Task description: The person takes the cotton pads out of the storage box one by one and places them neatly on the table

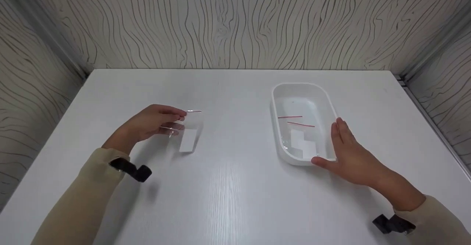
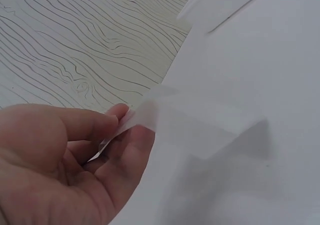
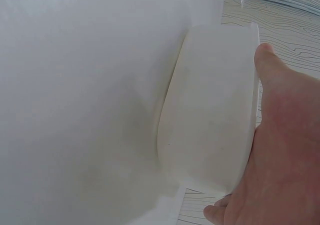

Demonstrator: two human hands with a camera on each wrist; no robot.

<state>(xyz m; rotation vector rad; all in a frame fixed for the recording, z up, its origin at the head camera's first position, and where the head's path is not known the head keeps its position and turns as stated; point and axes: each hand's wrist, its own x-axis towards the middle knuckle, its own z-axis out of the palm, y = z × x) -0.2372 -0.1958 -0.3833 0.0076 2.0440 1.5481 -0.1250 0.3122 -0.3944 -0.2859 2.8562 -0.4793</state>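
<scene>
My left hand (image 1: 151, 123) pinches a clear zip-lock bag (image 1: 198, 129) between thumb and fingers by its upper part. The bag has a red seal line and a white label patch (image 1: 188, 141), and it hangs close over the left half of the table. In the left wrist view the see-through film (image 2: 195, 130) spreads out past the fingertips. On the right, a white oblong tub (image 1: 324, 92) holds two similar bags (image 1: 297, 138) with red seal lines and white patches. My right hand (image 1: 355, 160) rests against the tub's near right corner, its fingers straight along the side and thumb at the near rim.
Both hands work over a white tabletop (image 1: 228, 193), whose far edge meets a wood-grain patterned panel (image 1: 228, 24). Similar panels stand at the left and right sides. Black straps (image 1: 130, 169) sit around both sleeves.
</scene>
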